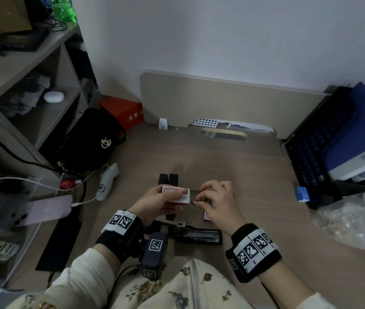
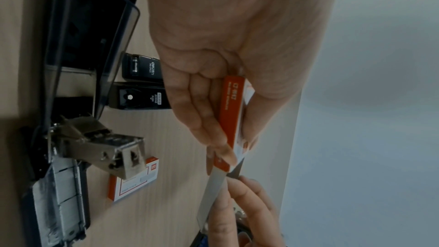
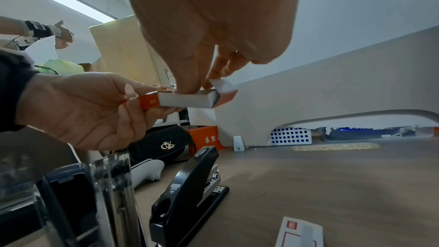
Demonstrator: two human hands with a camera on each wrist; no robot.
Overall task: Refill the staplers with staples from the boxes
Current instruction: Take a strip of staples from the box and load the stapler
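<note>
Left wrist view: "deli" lettering on black stapler (image 2: 142, 68).

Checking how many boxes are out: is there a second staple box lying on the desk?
Yes, a second staple box lies on the desk beside the opened stapler.

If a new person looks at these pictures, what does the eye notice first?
First, the two hands at the centre of the desk: the left hand grips an orange staple box, and the right hand pinches its grey inner tray. Nearer the person, an opened stapler lies flat.
</note>
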